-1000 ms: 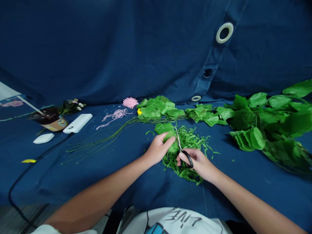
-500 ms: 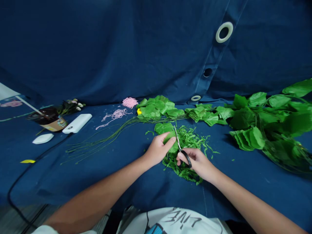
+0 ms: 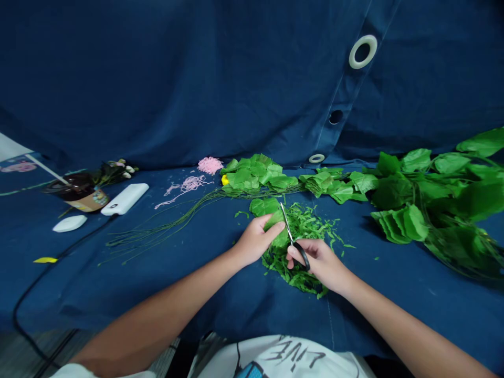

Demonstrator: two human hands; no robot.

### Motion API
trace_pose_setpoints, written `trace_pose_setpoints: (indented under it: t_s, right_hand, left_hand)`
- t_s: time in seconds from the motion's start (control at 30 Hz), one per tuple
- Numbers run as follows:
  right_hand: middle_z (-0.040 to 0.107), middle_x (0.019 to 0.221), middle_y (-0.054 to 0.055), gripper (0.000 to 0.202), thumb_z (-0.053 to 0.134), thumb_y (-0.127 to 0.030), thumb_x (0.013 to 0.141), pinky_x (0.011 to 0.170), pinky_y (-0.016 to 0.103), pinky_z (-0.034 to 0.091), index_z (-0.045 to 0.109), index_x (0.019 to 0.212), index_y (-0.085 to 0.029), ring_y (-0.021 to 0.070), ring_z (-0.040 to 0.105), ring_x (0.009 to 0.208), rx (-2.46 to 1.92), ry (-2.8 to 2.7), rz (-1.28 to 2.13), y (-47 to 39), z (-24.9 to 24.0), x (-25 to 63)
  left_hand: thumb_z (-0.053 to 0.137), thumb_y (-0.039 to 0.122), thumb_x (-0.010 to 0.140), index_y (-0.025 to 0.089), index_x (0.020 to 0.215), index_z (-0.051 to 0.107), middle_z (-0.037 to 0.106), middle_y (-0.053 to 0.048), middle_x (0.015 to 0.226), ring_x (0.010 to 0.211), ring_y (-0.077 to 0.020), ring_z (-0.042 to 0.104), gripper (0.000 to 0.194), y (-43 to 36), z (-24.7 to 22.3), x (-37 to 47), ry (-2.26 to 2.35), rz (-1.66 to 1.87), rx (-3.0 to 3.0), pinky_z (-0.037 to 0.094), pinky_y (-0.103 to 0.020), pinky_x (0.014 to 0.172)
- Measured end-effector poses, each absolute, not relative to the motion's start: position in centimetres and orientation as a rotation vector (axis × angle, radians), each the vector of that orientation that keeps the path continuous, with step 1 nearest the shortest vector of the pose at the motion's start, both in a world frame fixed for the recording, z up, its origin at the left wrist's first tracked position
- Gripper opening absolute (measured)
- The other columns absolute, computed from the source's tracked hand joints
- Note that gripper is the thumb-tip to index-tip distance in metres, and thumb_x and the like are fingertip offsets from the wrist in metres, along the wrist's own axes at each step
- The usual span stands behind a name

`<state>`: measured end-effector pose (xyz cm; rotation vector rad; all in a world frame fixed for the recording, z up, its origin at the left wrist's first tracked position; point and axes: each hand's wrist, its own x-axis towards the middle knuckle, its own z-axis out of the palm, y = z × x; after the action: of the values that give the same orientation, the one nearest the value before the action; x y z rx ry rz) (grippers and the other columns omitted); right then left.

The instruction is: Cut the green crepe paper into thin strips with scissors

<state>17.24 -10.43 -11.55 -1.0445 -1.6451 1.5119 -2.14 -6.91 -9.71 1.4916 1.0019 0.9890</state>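
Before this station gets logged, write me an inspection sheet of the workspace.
Surface: blue cloth, wrinkled, flecked with green scraps.
Job's things: scissors, green leaf, shredded green heap, leaf pile.
Clutter: drink cup with straw, white device, pink threads, yellow scrap.
Left hand: pinches the green leaf.
Right hand: holds the scissors by their black handles.
Cables: black cable from the white device, trailing over the near edge.
Surroundings: blue hanging fabric with rings.

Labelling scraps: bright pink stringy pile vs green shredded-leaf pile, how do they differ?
Pink pile is small and compact; green pile is larger, with stray bits around it. Pink pile lies away from the right hand; green pile lies beneath it. Both rest on blue cloth.
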Motion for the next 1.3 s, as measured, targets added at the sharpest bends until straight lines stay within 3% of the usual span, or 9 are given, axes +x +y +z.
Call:
trace_pose_setpoints:
  t_s: [0.13, 0.4, 0.77, 0.97, 1.17, 1.3]
  right_hand:
    - [0.068, 0.069, 0.004, 0.044, 0.067, -0.058, 0.084, 0.044, 0.022, 0.028, 0.066, 0.071, -0.015, 0.0099, 0.044, 0.049, -1.047, -1.615, 1.526, -10.41, -11.63, 17.25]
    - [0.065, 0.068, 0.002, 0.043, 0.064, -0.057, 0.087, 0.046, 0.022, 0.030, 0.072, 0.082, -0.015, 0.0106, 0.043, 0.052, -1.012, -1.651, 1.546, -10.30, -11.51, 17.40]
    - [0.069, 0.069, 0.003, 0.041, 0.066, -0.054, 0.087, 0.044, 0.021, 0.026, 0.069, 0.078, -0.014, 0.0087, 0.042, 0.049, -1.031, -1.620, 1.543, -10.41, -11.63, 17.39]
    - [0.068, 0.067, 0.003, 0.041, 0.069, -0.052, 0.086, 0.043, 0.020, 0.026, 0.066, 0.070, -0.014, 0.0081, 0.041, 0.049, -1.040, -1.590, 1.545, -10.31, -11.82, 17.36]
    - [0.068, 0.071, 0.003, 0.038, 0.064, -0.051, 0.090, 0.046, 0.020, 0.029, 0.073, 0.088, -0.015, 0.0090, 0.042, 0.051, -0.998, -1.621, 1.565, -10.24, -11.66, 17.46]
    - [0.065, 0.071, 0.003, 0.038, 0.064, -0.051, 0.090, 0.046, 0.020, 0.030, 0.073, 0.086, -0.014, 0.0098, 0.043, 0.054, -1.012, -1.668, 1.528, -10.25, -11.75, 17.42]
  left_hand:
    - [0.062, 0.050, 0.086, 0.017, 0.089, 0.062, 0.045, 0.006, 0.054, 0.042, -0.0076, 0.035, 0.034, -6.70, -9.99, -2.21, 1.021, 0.943, 1.422, 0.023, -0.021, 0.039]
    - [0.060, 0.049, 0.088, 0.016, 0.083, 0.060, 0.045, 0.006, 0.053, 0.041, -0.0064, 0.036, 0.033, -6.78, -9.80, -2.12, 1.013, 0.946, 1.359, 0.025, -0.020, 0.039]
    - [0.066, 0.047, 0.085, 0.015, 0.084, 0.061, 0.041, 0.008, 0.050, 0.038, -0.0044, 0.032, 0.033, -6.72, -9.51, -2.26, 0.974, 0.894, 1.319, 0.021, -0.019, 0.038]
    - [0.062, 0.051, 0.087, 0.015, 0.086, 0.061, 0.044, 0.007, 0.052, 0.039, -0.0052, 0.035, 0.036, -6.78, -9.42, -2.08, 1.000, 0.907, 1.293, 0.023, -0.018, 0.037]
    - [0.058, 0.053, 0.089, 0.016, 0.098, 0.063, 0.046, 0.006, 0.054, 0.041, -0.0070, 0.034, 0.039, -6.75, -9.55, -2.14, 1.029, 0.934, 1.366, 0.022, -0.020, 0.038]
    - [0.061, 0.051, 0.087, 0.015, 0.096, 0.067, 0.052, 0.004, 0.056, 0.047, -0.0104, 0.042, 0.038, -6.73, -9.63, -2.13, 1.061, 0.993, 1.452, 0.029, -0.022, 0.044]
